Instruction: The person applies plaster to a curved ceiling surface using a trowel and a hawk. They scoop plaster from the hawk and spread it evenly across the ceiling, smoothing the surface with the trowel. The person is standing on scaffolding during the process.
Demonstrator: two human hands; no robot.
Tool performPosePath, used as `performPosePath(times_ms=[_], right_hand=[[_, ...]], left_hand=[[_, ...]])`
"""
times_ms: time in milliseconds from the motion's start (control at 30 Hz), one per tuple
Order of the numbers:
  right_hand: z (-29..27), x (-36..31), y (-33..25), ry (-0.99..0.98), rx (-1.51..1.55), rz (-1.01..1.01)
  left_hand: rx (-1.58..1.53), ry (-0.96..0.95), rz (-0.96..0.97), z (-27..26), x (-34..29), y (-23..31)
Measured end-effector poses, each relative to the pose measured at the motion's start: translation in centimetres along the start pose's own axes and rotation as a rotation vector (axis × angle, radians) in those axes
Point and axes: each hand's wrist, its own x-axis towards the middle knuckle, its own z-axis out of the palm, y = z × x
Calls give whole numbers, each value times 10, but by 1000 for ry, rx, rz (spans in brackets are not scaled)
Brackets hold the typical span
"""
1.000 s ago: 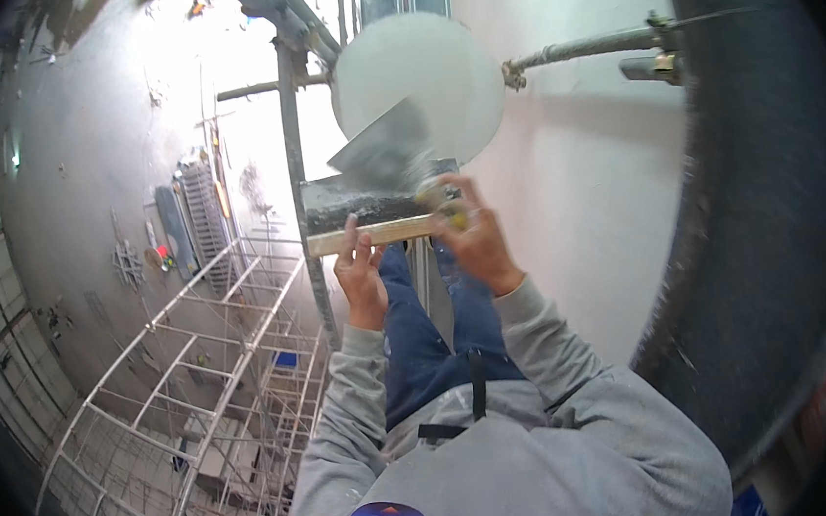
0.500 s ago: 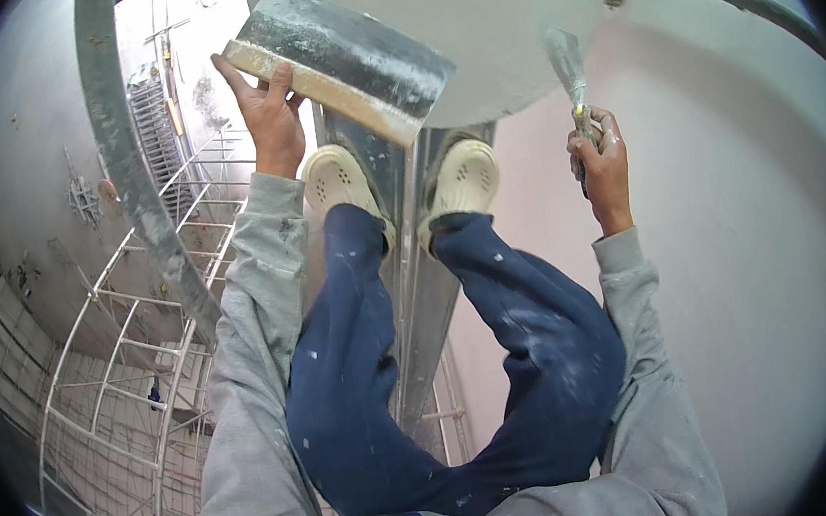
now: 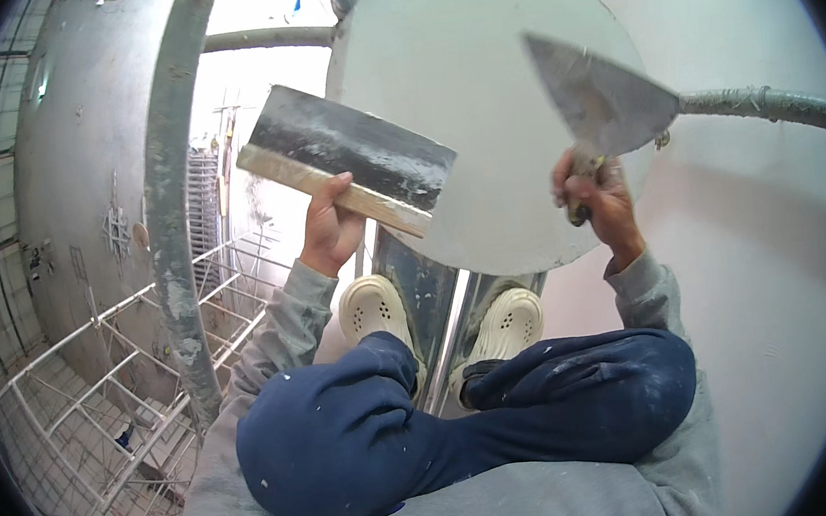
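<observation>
My left hand [image 3: 334, 230] is closed on the wooden back of a wide plastering blade [image 3: 354, 145]. Its dark metal face is smeared with white and tilts down to the right. In my right hand [image 3: 604, 200] is a putty knife [image 3: 600, 94], gripped by its handle. The knife's triangular, flared blade points up and is coated with pale residue. Both tools are held over or beside a large round pale surface [image 3: 455, 67], which lies ahead of my feet. Whether either blade touches it, I cannot tell.
My cream clogs [image 3: 505, 327] stand on a narrow metal plank [image 3: 424, 267]. A plaster-spotted pole [image 3: 171, 191] rises on the left, with white scaffold frames [image 3: 138, 366] below it. A horizontal pipe [image 3: 768, 107] sticks out at the right, near a pale wall [image 3: 774, 344].
My knees have bent deeper into a squat, and the round surface shows more fully. The putty knife has turned from edge-on to show its broad face. Both tools stay in my hands.
</observation>
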Motion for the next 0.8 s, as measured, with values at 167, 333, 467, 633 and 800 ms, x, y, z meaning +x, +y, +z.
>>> performPosePath(times_ms=[167,333,467,633,800], right_hand=[[27,-19,18,-35,-320,179],[51,-29,24,-189,-650,-124],[58,-26,25,-325,-928,-106],[63,-30,48,-352,-948,-74],[58,-32,65,-340,-839,-5]], left_hand=[[-1,35,63,36,-1,-1],[-21,31,109,42,1,-7],[69,191,202,30,7,-9],[60,275,221,1,19,-8],[150,337,254,-34,32,0]])
